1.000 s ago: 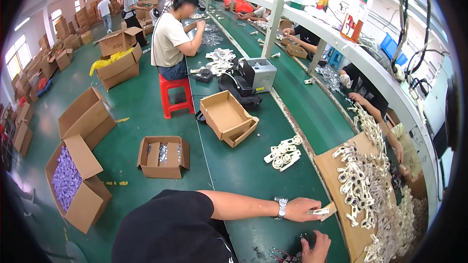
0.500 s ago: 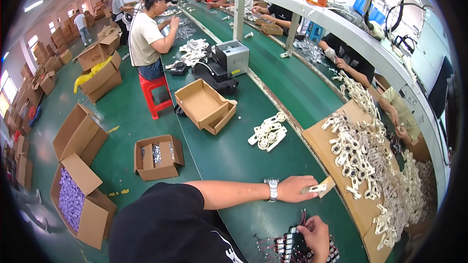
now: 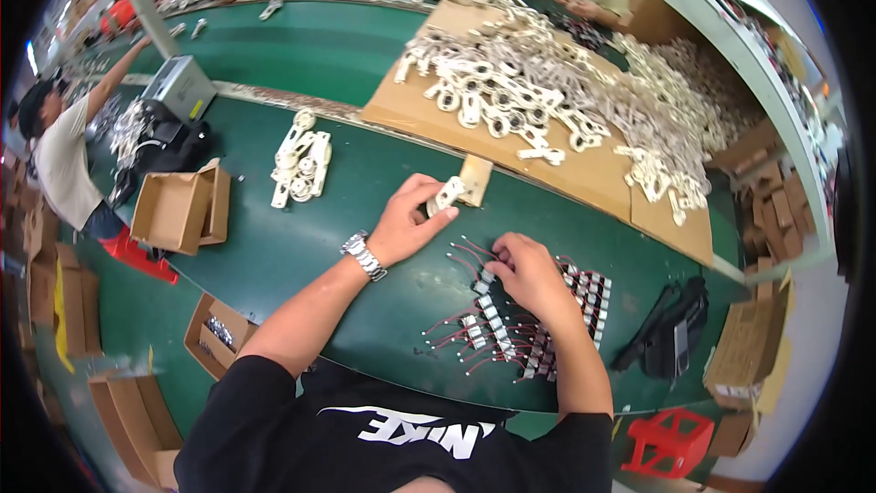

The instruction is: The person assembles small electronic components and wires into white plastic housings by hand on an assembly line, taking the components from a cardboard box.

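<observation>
My left hand [image 3: 409, 221] is closed around a cream-white plastic part [image 3: 447, 195] with a rounded end. Touching or just beyond that part is a small tan block [image 3: 474, 180] on the green table. My right hand [image 3: 529, 276] has its fingers pinched at the edge of a group of small wired components [image 3: 495, 324], white and silver with thin red and black leads. At its fingertips is one such component [image 3: 484, 281], partly hidden by the thumb. More components [image 3: 593, 301] lie in rows beside and under my right forearm.
A heap of cream plastic parts [image 3: 502, 96] covers a cardboard sheet [image 3: 392, 110] beyond my hands. Several similar parts [image 3: 302, 162] lie to the left, near a cardboard tray [image 3: 164, 210]. A black bag [image 3: 671, 329] lies at right. Co-workers sit across the belt and at far left.
The view has swung right, so the table now sits more centrally. My left hand keeps the plastic part; my right stays at the wired components. The co-worker at left now stretches an arm across the belt.
</observation>
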`<action>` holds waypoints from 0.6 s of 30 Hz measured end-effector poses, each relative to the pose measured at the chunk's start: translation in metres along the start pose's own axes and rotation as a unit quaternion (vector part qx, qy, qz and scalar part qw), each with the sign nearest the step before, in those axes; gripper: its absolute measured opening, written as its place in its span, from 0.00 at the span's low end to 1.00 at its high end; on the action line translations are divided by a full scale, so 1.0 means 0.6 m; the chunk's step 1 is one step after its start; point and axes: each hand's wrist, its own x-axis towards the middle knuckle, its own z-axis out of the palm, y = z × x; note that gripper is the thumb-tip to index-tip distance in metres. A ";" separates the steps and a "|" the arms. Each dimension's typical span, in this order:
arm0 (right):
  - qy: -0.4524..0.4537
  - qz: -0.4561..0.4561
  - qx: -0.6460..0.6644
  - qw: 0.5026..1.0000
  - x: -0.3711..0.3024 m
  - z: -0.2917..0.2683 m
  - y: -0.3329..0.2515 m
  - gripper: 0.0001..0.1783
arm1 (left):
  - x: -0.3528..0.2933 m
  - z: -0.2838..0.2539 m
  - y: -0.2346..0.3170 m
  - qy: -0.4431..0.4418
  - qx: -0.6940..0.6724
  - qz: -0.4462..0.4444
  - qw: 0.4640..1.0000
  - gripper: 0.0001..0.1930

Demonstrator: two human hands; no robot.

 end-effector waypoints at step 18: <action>0.110 0.031 -0.169 0.979 -0.023 0.017 0.014 0.13 | -0.001 0.025 0.016 0.062 0.010 0.003 0.998 0.24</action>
